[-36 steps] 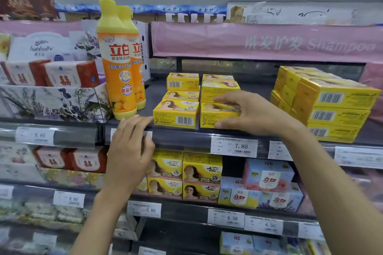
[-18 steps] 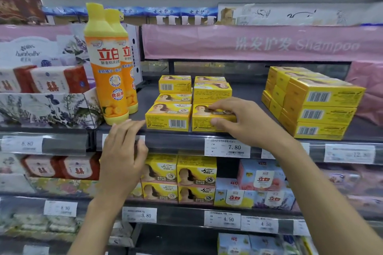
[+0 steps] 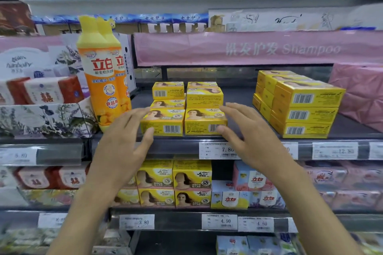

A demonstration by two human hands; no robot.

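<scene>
- Shelf [image 3: 176, 148]: dark, middle tier, and it carries all the things below.
- Box stack [image 3: 300, 109]: yellow, at the right, well apart from both hands.
- Bottles [image 3: 99, 80]: two orange ones upright at the left, just beside the left box.
- Left hand [image 3: 124, 141]: released, fingers spread, beside the left box [image 3: 165, 122], thumb at its front.
- Right hand [image 3: 246, 136]: released, fingers straight, flanking the right box [image 3: 203, 122], thumb at its front corner.
- The two boxes sit side by side at the shelf's front edge.
- Price tag [image 3: 217, 150]: below the right box.

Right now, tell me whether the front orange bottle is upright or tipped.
Upright: the bottle stands on its base on the shelf, yellow cap pointing up, left of the boxes.
</scene>
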